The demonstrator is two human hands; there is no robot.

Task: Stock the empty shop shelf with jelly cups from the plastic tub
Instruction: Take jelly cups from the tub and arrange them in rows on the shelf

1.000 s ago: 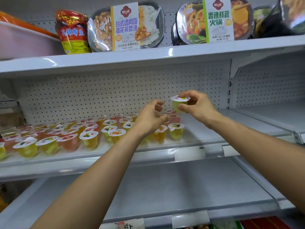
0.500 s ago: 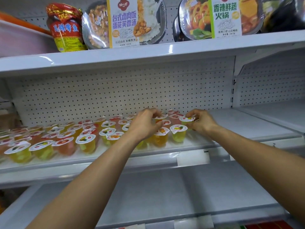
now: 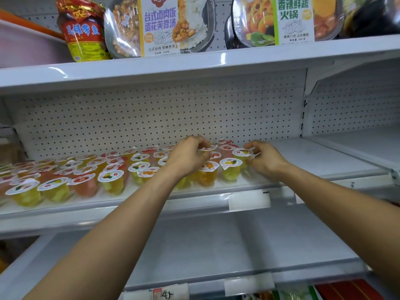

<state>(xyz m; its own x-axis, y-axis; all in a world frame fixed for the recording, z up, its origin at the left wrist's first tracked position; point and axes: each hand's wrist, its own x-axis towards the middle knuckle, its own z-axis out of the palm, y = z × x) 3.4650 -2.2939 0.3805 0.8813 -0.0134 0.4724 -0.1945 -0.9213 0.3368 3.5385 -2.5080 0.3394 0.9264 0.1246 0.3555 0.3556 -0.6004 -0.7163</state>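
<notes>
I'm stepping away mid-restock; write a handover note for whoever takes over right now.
Left hand pinches a white-lidded clear plastic jelly cup in the back rows.
Right hand pinches a yellow clear plastic jelly cup at the block's right edge.
Both cups look set down on the white metal middle shelf.
Done: rows of jelly cups fill the shelf's left part.
Left: the shelf's right part is bare; the plastic tub is out of view.

You had two hands up: left hand [image 3: 188, 158] and right hand [image 3: 265, 162]. Jelly cups [image 3: 230, 169] numbered at least thirty; the blurred far-left ones defied exact counting. Above were two sleeved ready-meal trays [image 3: 160, 27], one red-and-yellow foil packet [image 3: 83, 31] and one pink tub [image 3: 26, 46]. Three white shelves [image 3: 313, 161] showed.
</notes>
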